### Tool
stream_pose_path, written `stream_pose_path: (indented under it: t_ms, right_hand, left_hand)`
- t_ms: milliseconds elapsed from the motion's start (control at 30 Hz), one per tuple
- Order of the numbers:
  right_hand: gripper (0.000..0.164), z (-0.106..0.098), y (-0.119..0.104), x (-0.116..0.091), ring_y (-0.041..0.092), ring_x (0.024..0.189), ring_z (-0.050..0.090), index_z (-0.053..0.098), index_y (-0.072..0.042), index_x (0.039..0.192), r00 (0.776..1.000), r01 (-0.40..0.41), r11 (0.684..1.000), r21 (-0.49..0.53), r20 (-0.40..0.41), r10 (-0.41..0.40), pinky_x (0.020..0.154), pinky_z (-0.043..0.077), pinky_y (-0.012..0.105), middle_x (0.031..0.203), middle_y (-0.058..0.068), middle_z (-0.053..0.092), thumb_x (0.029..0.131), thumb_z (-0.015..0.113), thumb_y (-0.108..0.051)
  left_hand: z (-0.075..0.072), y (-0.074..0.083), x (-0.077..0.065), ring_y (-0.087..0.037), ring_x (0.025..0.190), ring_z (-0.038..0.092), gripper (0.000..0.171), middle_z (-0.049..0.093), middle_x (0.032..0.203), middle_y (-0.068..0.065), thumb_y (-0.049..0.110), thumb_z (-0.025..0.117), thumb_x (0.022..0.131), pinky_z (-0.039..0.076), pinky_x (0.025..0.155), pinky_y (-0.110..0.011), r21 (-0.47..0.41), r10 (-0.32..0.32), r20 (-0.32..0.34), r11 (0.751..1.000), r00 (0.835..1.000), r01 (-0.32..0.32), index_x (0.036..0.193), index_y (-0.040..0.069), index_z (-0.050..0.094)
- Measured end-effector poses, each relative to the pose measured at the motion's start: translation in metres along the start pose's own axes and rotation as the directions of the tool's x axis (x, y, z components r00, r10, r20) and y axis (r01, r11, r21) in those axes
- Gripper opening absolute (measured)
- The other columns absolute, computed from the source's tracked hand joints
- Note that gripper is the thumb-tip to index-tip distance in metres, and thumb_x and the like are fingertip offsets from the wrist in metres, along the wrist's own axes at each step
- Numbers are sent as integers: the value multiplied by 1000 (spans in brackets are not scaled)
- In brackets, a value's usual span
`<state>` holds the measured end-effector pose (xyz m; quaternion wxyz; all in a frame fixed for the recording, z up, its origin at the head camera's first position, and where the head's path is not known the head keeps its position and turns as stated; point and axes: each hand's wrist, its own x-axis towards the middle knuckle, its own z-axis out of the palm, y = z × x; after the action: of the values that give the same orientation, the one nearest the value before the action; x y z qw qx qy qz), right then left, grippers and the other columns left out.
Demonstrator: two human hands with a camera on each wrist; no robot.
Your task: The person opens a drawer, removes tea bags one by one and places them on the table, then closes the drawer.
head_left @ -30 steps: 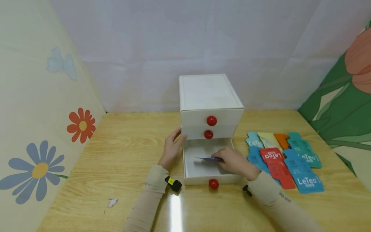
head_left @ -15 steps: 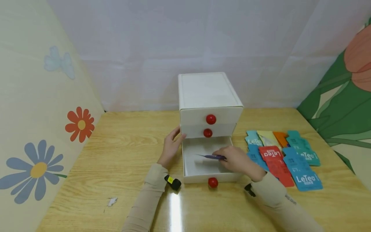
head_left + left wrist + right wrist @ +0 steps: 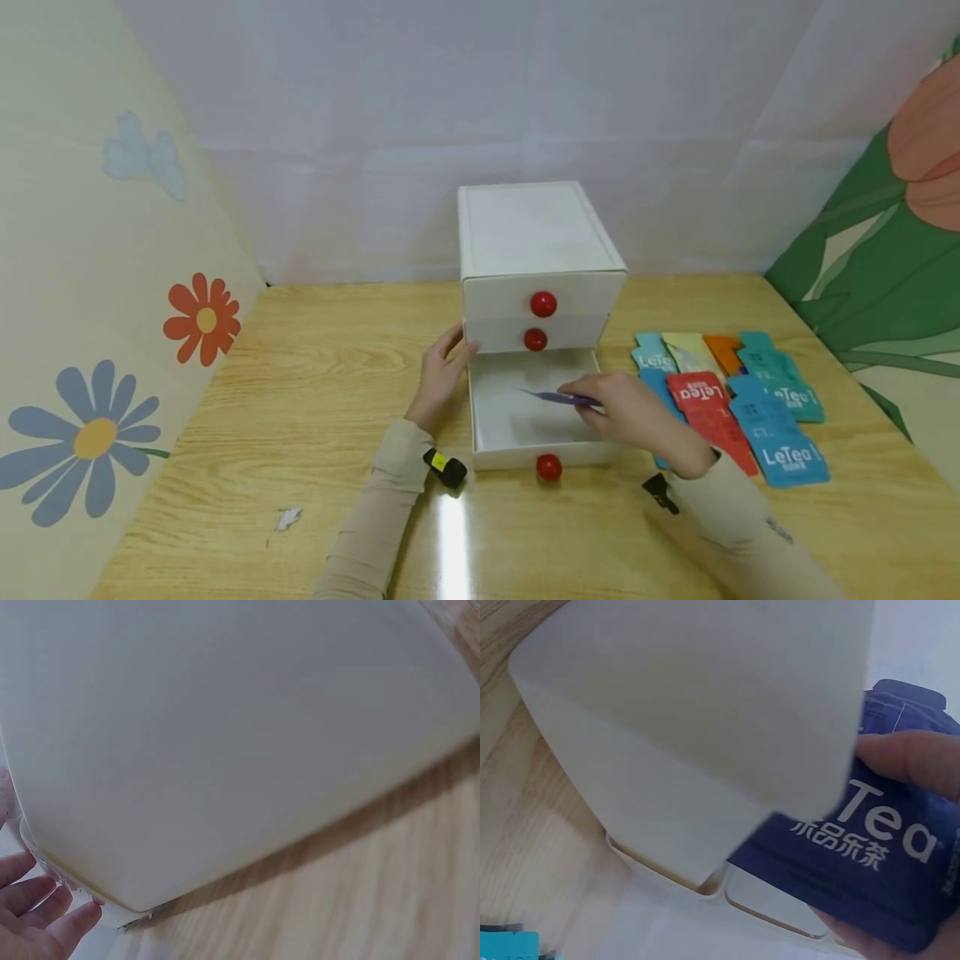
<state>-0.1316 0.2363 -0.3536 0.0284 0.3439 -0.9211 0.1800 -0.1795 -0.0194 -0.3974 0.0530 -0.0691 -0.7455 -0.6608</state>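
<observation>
A white drawer cabinet (image 3: 536, 229) with red round knobs stands mid-table, its bottom drawer (image 3: 506, 459) pulled out. At the cabinet's left side rests my left hand (image 3: 437, 379), its thumb near the front edge. In the left wrist view, the fingertips of my left hand (image 3: 37, 919) touch the cabinet's edge. My right hand (image 3: 637, 412) pinches a dark blue tea packet (image 3: 558, 397) over the drawer, seen nearly edge-on. White lettering shows on the packet (image 3: 855, 847) in the right wrist view, where part of the cabinet hides its left side.
Several flat tea packets lie overlapping to the cabinet's right, among them a red packet (image 3: 701, 396) and a blue packet (image 3: 780, 433). A pale patch (image 3: 288, 519) marks the wooden table at front left. A white cloth backdrop (image 3: 360, 125) hangs behind.
My right hand has shifted to the right with the dark blue tea packet, still over the drawer. My left hand stays against the cabinet. The head view has tilted slightly.
</observation>
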Motion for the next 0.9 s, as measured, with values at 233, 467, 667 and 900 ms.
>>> stream_pose_path:
  t_ms: [233,467,667,900]
  right_hand:
    - [24,-13,-3,-8,10,65,56,69,-5,100,998,32,999,18,-54,-31,54,48,24,87,4,68,76,69,-2]
    - [24,-21,3,-19,8,60,47,68,-4,101,997,-60,997,53,-48,62,51,42,21,82,1,66,77,68,-2]
    - [26,-22,11,-28,12,62,48,68,-3,102,992,-104,993,61,-64,108,53,44,24,82,2,66,76,68,1]
    - [26,-24,23,-42,9,56,42,68,-2,100,984,-112,992,62,-130,119,48,38,22,77,2,64,74,68,2]
  left_hand:
    - [-1,-15,7,-29,127,36,46,43,135,-19,13,57,90,34,102,-41,-8,-13,-18,1000,1000,13,131,-4,44]
    - [0,-29,12,-28,126,38,45,45,133,-18,12,58,90,36,101,-39,6,15,-44,1000,999,-15,130,-3,45]
    - [0,-14,7,-33,125,38,44,45,131,-24,8,58,89,35,101,-43,-15,22,-33,1000,999,-22,128,-8,45]
    - [1,2,0,-36,124,38,43,44,131,-26,5,56,89,34,100,-48,-2,31,-19,1000,999,-31,127,-11,44]
